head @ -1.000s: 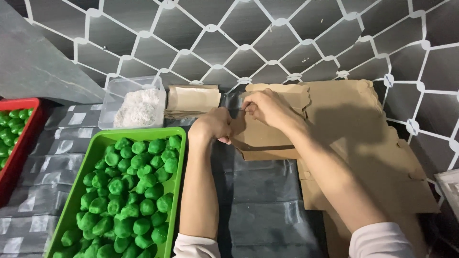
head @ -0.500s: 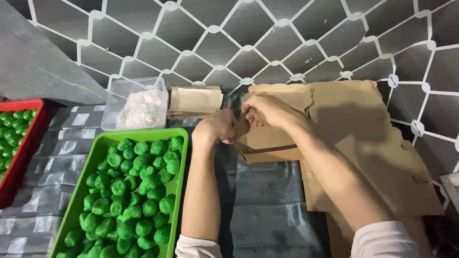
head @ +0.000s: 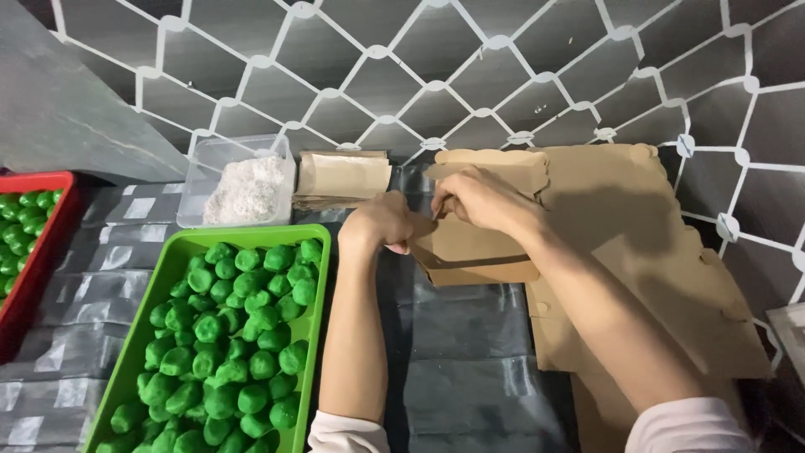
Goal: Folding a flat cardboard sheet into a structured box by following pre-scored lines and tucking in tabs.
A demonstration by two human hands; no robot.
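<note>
Both my hands work on a brown cardboard box [head: 478,252] that is partly folded up, just right of a green tray. My left hand [head: 381,222] grips its left side. My right hand [head: 482,197] pinches a flap at its top edge. The box rests on the dark mat next to a pile of flat cardboard blanks [head: 646,252] leaning toward the wall on the right. The green tray [head: 314,289] at my left holds several green balls [head: 235,327].
A clear tub of white flakes [head: 247,189] stands behind the green tray, with a stack of folded brown boxes [head: 344,176] beside it. A red tray [head: 50,252] with more green balls sits at the far left. A grey wall with white lattice lines rises behind.
My hands have kept folding the box in the same spot; my fingers have shifted a little along its upper flap. The view has tilted slightly.
</note>
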